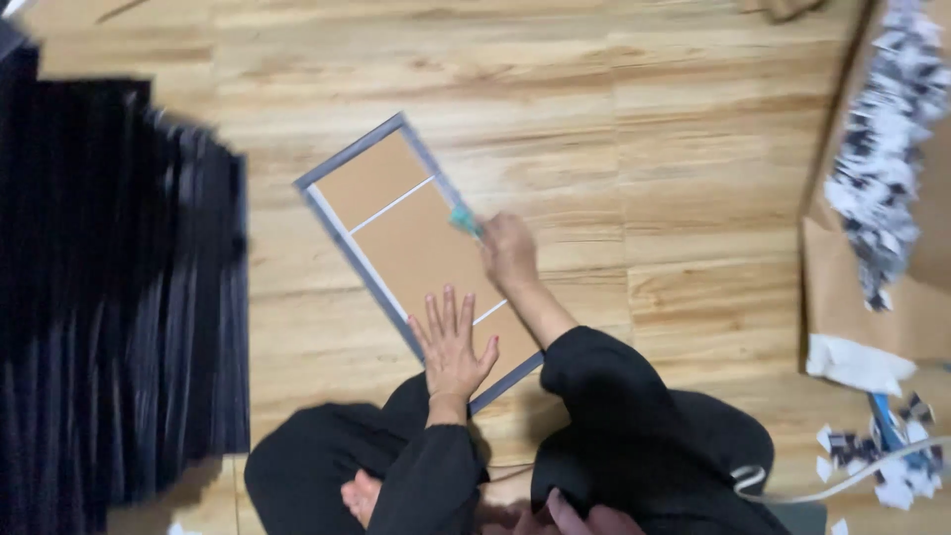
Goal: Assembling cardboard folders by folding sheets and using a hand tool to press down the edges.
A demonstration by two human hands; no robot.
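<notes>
A rectangular frame with a grey edge and brown cardboard back [396, 223] lies face down on the wooden floor, crossed by thin white strips. My left hand [452, 342] rests flat on its near end with fingers spread. My right hand [507, 250] is closed around a small teal tool [463, 221] whose tip touches the frame's right edge. I sit cross-legged in black clothes just below the frame.
A large stack of black frames [119, 287] fills the left side. A cardboard box [872, 297] with black and white paper scraps [887, 139] stands at the right. More scraps and a white cable [842, 481] lie at bottom right.
</notes>
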